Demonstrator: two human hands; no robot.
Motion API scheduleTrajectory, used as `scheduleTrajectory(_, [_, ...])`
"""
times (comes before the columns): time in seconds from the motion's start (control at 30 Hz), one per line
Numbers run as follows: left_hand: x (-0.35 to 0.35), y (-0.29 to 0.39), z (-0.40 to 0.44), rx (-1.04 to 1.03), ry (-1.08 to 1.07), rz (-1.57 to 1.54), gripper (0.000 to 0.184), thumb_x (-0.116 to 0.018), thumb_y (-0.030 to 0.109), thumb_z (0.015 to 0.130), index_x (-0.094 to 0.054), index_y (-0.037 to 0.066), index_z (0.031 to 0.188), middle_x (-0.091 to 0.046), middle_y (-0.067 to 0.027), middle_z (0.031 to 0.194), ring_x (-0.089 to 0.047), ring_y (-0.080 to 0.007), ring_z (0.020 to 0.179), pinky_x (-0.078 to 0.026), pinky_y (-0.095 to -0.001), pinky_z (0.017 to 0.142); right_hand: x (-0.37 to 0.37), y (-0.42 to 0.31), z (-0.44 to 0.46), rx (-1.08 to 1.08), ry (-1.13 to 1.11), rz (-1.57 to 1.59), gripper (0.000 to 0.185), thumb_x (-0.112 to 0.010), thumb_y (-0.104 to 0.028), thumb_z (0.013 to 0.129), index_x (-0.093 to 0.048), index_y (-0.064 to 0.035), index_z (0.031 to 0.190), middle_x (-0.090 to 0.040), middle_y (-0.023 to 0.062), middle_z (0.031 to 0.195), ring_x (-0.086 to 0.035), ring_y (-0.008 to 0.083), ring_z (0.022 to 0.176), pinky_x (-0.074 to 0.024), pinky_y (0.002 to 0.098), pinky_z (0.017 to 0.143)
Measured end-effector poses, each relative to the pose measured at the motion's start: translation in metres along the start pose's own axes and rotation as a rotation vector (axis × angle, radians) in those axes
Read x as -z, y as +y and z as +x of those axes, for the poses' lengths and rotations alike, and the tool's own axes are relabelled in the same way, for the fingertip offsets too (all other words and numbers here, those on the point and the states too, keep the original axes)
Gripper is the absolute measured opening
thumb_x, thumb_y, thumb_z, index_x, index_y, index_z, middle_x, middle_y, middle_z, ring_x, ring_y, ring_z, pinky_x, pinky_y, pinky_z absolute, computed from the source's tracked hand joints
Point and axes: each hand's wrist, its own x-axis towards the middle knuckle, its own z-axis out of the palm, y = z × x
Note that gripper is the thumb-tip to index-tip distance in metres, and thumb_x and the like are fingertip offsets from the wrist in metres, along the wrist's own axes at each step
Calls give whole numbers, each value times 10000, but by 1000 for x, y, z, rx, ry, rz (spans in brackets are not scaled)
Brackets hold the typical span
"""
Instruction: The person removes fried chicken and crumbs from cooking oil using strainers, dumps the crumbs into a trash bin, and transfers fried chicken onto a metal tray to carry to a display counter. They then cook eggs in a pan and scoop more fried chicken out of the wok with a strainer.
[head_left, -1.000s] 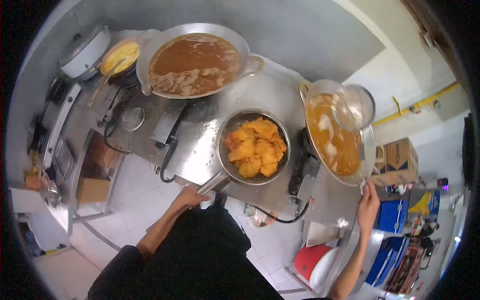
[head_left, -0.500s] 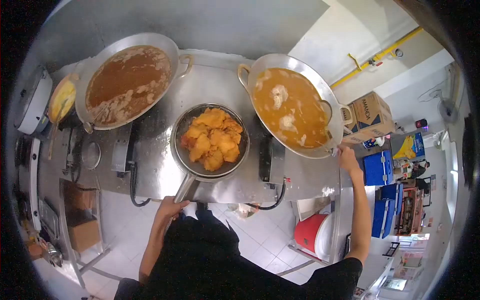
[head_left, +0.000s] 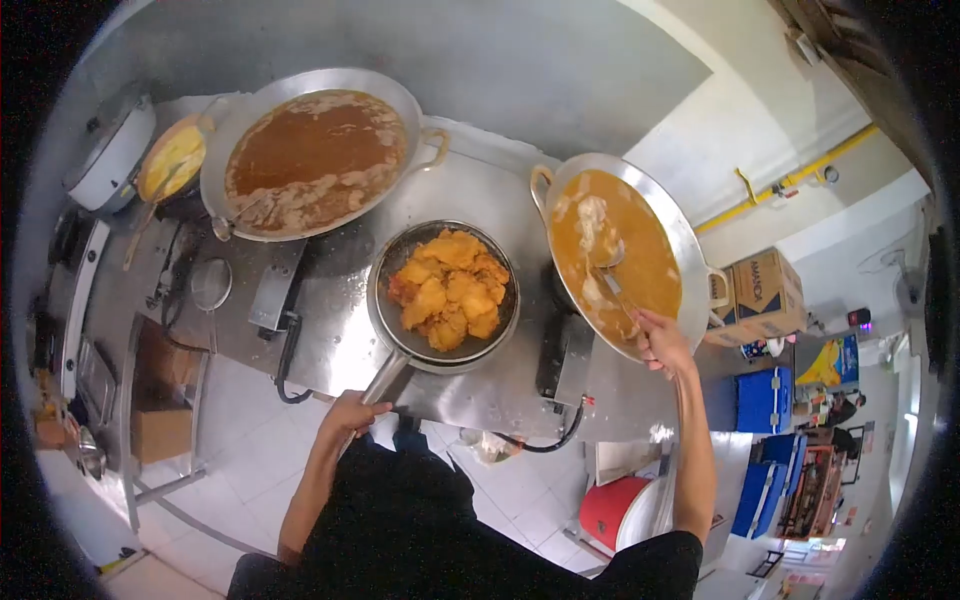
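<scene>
My left hand [head_left: 355,412] is closed round the long handle of a metal strainer [head_left: 392,368]. Golden fried pieces [head_left: 450,292], which look like battered chicken, fill its mesh bowl above the steel counter. My right hand [head_left: 662,342] grips the handle of a metal ladle [head_left: 622,296], whose head is partly sunk in the right wok [head_left: 672,212]. Cloudy orange-brown oil [head_left: 640,240] fills that wok. Pale battered pieces [head_left: 594,222] float in it beside the ladle's head.
Another wok [head_left: 392,92] with darker, foamy oil stands at the back left. Beyond it are a pan with yellow contents [head_left: 172,165] and a white pot [head_left: 112,160]. A small strainer [head_left: 211,284] lies on the counter. Cardboard boxes [head_left: 765,290] and blue coolers [head_left: 764,400] are at right.
My right hand has moved from the right wok's near rim to over its oil, swinging the ladle in among the pale pieces. My left hand still holds the strainer. The view has shifted.
</scene>
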Motion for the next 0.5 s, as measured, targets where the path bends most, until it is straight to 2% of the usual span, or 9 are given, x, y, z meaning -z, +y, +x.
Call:
scheduleTrajectory(0.03, [3, 3, -7, 13, 3, 12, 299, -795, 222, 728, -599, 6, 792, -474, -13, 522, -408, -109, 379, -302, -276, 347, -4, -1, -2, 8, -6, 1, 271, -463, -270, 967, -547, -98, 1159, -369, -48, 546, -271, 48, 376, -176, 208, 315])
scheduleTrajectory(0.1, [4, 13, -18, 67, 60, 72, 297, -798, 224, 726, -611, 9, 810, -492, -17, 550, -414, -117, 387, -310, -273, 350, -6, -1, -6, 27, -50, 224, 285, -453, -257, 970, -519, -105, 1201, -318, -71, 546, -248, 30, 379, -175, 197, 312])
scheduleTrajectory(0.2, [16, -5, -14, 1, 51, 67, 308, -802, 241, 722, -613, 15, 810, -491, -11, 556, -414, -119, 391, -311, -267, 350, -13, 0, -6, 28, -37, 418, 294, -428, -247, 979, -491, -120, 1238, -286, -89, 548, -214, 17, 377, -170, 184, 310])
scheduleTrajectory(0.3, [28, 8, -32, 30, 62, 90, 311, -803, 242, 721, -616, 11, 812, -471, 0, 533, -407, -106, 383, -305, -261, 340, -21, -4, -9, 52, -76, 497, 287, -413, -243, 984, -498, -135, 1237, -283, -96, 550, -205, 12, 375, -173, 183, 303])
scheduleTrajectory(0.4, [30, 26, -59, 4, 92, 125, 346, -817, 283, 709, -616, 20, 811, -450, 11, 507, -397, -94, 367, -300, -257, 329, -20, -2, -19, 65, -85, 537, 283, -417, -253, 985, -508, -133, 1224, -286, -96, 547, -205, 16, 372, -170, 184, 303])
scheduleTrajectory(0.43, [36, 17, -56, 1, 64, 103, 388, -823, 341, 700, -630, 34, 837, -441, 17, 485, -394, -91, 347, -298, -257, 317, -23, -4, -26, 69, -81, 545, 283, -417, -253, 985, -508, -133, 1224, -286, -96, 547, -205, 16, 372, -170, 184, 303])
scheduleTrajectory(0.5, [42, 12, -62, -29, 75, 110, 384, -804, 354, 720, -651, 43, 887, -453, 9, 490, -408, -95, 347, -302, -252, 312, -32, -13, -49, 82, 0, 388, 291, -415, -261, 989, -521, -152, 1236, -262, -99, 525, -200, 14, 354, -160, 186, 293])
